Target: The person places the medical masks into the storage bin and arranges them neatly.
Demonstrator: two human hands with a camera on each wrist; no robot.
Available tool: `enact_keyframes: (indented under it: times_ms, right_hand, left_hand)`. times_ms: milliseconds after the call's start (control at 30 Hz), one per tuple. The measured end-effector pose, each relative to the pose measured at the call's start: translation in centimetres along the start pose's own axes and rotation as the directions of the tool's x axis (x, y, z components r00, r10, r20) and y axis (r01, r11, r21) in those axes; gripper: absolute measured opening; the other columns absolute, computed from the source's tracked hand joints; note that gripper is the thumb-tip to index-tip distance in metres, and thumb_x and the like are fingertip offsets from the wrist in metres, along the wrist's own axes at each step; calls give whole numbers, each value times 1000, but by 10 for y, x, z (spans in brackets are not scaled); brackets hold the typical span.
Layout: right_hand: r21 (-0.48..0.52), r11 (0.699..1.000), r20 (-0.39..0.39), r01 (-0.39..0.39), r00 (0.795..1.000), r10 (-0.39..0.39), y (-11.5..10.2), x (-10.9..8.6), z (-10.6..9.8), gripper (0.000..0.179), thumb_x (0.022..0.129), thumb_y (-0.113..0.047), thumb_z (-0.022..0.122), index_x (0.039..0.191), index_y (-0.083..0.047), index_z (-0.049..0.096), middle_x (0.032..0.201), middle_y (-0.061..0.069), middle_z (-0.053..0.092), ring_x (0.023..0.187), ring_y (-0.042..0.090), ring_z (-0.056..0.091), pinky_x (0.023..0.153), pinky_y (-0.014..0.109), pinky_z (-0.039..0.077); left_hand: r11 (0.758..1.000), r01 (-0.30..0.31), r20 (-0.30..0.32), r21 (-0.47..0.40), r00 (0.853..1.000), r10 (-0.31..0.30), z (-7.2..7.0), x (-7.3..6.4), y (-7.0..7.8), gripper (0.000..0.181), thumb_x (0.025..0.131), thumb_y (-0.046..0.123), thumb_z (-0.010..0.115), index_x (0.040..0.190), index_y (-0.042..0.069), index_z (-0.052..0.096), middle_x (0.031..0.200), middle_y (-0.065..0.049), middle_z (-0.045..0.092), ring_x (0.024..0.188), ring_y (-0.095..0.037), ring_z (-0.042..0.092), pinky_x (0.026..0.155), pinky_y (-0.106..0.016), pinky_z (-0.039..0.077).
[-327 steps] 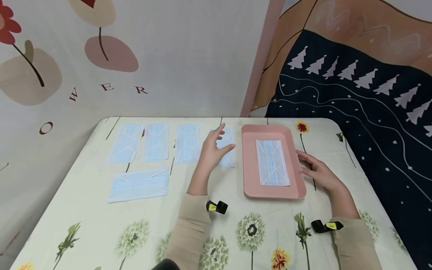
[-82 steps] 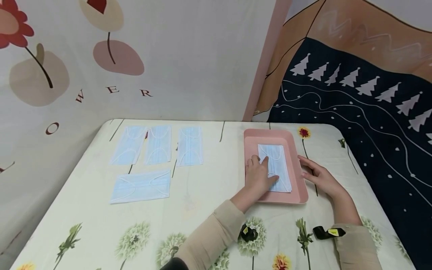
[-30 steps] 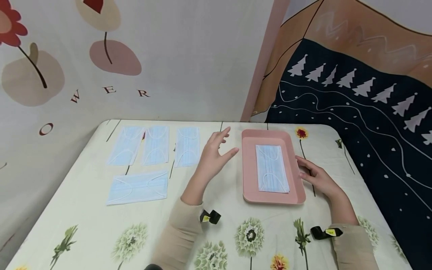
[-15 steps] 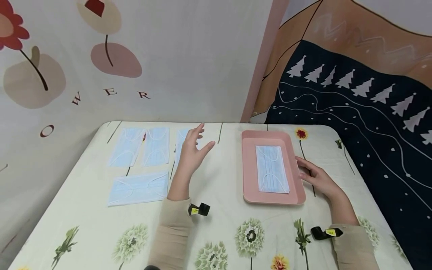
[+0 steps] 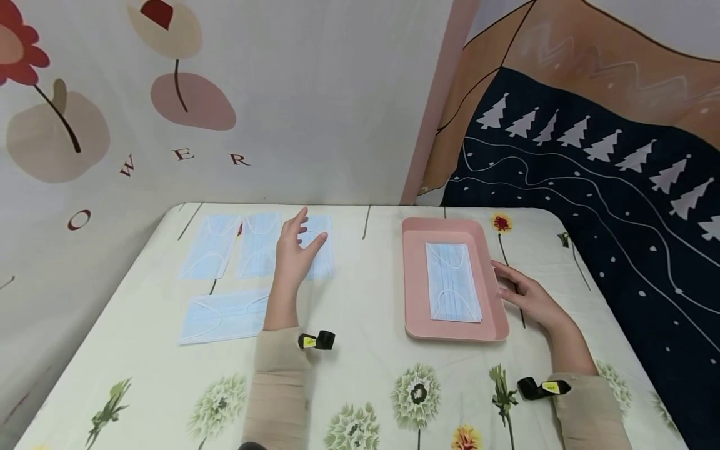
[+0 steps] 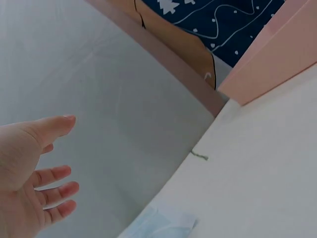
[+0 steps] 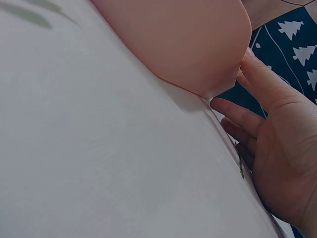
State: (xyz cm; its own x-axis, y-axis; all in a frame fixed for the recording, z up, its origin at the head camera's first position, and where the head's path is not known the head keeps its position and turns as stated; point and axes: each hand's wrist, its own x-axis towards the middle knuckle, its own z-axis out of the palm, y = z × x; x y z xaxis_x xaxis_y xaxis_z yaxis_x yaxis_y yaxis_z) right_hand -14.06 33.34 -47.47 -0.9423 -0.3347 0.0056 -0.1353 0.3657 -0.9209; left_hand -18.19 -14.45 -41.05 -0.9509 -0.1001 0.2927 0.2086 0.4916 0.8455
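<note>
My left hand (image 5: 294,250) hovers with fingers spread and thumb apart, holding nothing, beside the rightmost face mask (image 5: 320,253) of the back row, which it partly covers. In the left wrist view, a mask corner (image 6: 168,224) shows below that hand (image 6: 22,173). Two more light blue masks, one at the far left (image 5: 212,247) and one in the middle (image 5: 259,247), lie upright in the row; another mask (image 5: 208,320) lies sideways in front. A pink tray (image 5: 415,312) holds a blue mask (image 5: 454,281). My right hand (image 5: 534,300) rests its fingertips against the tray's right side.
A floral cloth (image 5: 360,350) covers the table, which meets a pale wall (image 5: 315,125) at the back. Dark blue fabric with white trees (image 5: 590,187) hangs past the right edge. Small black cameras sit on both cuffs.
The row's fourth mask has left the table since the oldest frame; later the left hand was on the masks in the tray. It has since moved left, empty. The right hand stays put.
</note>
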Motion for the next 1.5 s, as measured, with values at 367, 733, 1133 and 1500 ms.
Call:
enact_keyframes:
  times_ms: [367, 733, 1133, 1500]
  right_hand:
    - [1, 1000, -8, -16, 1000, 16, -1, 0, 1, 62, 96, -17, 59, 150, -9, 31, 146, 24, 34, 122, -3, 37, 93, 7, 32]
    - [14, 1000, -10, -13, 1000, 13, 0, -1, 0, 62, 96, -17, 60, 150, -9, 31, 146, 23, 35, 122, -1, 38, 94, 8, 32]
    - [24, 1000, -2, 0, 1000, 0, 2, 1, 0, 62, 96, -16, 59, 150, -8, 30, 147, 25, 33, 123, -3, 37, 95, 8, 31]
    - [23, 999, -9, 31, 999, -30, 1, 0, 1, 61, 96, -12, 59, 150, -6, 31, 142, 29, 37, 119, -1, 42, 95, 9, 33]
  left_hand:
    - [993, 112, 16, -39, 994, -111, -7, 2, -29, 68, 90, 16, 69, 148, 8, 35, 142, -20, 42, 126, -35, 41, 100, -50, 38]
    - [968, 251, 73, 15, 965, -252, -3, 3, -52, 72, 89, 19, 70, 150, 13, 32, 148, -15, 38, 133, -33, 36, 105, -45, 34]
    - [960, 269, 62, 81, 960, -274, 3, 3, -64, 68, 90, 15, 68, 148, 3, 33, 147, -22, 34, 135, -37, 31, 108, -44, 30]
    - [931, 292, 42, 221, 950, -308, 10, 16, -62, 65, 87, 8, 71, 143, -1, 40, 139, -29, 31, 130, -45, 27, 104, -50, 33]
